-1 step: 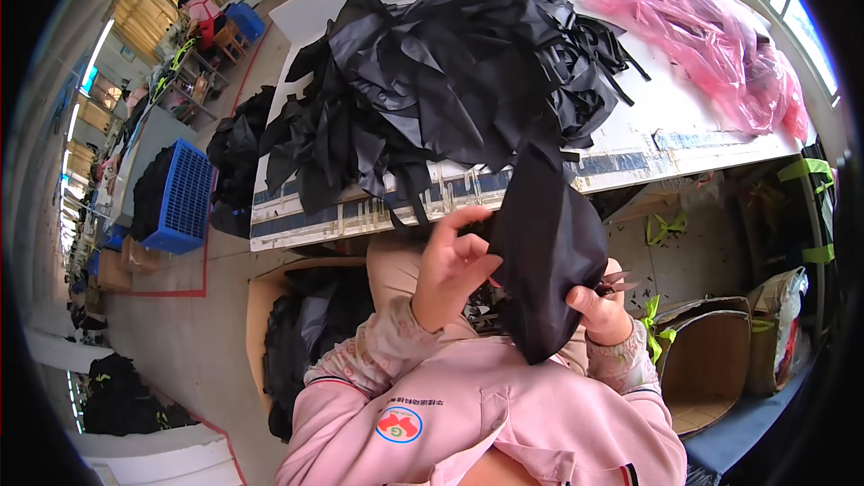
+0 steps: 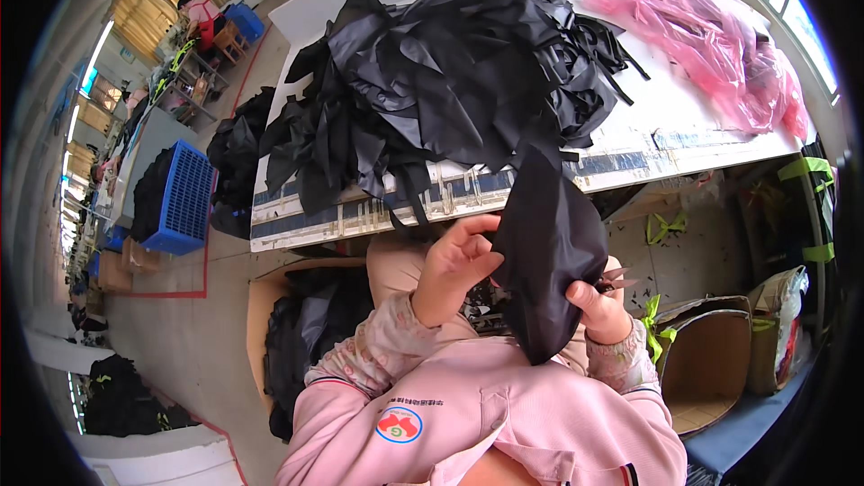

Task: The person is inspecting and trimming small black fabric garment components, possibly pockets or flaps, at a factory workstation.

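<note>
A black fabric piece (image 2: 551, 256), long and folded with a pointed top, hangs upright in front of my chest. My right hand (image 2: 601, 308) grips its lower right side, thumb on the front and the other fingers behind it. A pair of thread snips (image 2: 617, 279) is also in that hand, blades pointing right. At the piece's left edge is my left hand (image 2: 457, 263), its fingers bent and the thumb and fingertips against the fabric. Part of those fingertips is hidden by the edge. Behind, a large heap of black fabric pieces (image 2: 441, 72) lies on the white table (image 2: 661, 112).
Pink plastic sheeting (image 2: 711, 45) covers the table's right end. A cardboard box of black pieces (image 2: 315, 333) stands by my left leg, and an open cardboard box (image 2: 706, 360) at my right. A blue crate (image 2: 184, 202) sits on the floor at left. Far left, a person (image 2: 202, 18) works.
My left hand's fingers have shifted slightly down and right, with the index fingertip now nearer the fabric edge. The right hand, snips and fabric piece stay almost in place.
</note>
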The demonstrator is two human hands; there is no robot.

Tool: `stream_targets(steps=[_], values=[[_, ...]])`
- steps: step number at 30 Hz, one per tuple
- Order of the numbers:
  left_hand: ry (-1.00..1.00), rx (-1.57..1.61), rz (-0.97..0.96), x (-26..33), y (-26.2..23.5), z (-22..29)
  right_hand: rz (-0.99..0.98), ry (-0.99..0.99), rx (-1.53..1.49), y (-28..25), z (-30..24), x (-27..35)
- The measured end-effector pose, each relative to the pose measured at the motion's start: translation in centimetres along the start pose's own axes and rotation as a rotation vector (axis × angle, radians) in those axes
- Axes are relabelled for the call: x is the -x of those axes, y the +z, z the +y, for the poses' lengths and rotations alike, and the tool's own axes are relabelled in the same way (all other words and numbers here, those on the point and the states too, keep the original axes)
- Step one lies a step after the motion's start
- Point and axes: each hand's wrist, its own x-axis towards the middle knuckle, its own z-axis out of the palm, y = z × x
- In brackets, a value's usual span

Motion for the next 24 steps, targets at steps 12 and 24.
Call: stream_targets(steps=[12, 24], values=[[0.132, -0.33, -0.294, -0.9, -1.5, -4.8, 0.205, -0.12, 0.033, -0.8, 1.6, -0.8], [0.115, 0.076, -0.104, -1.7, -3.8, 1.5, 0.323, -0.073, 0.31, -1.9, 1.4, -2.7]])
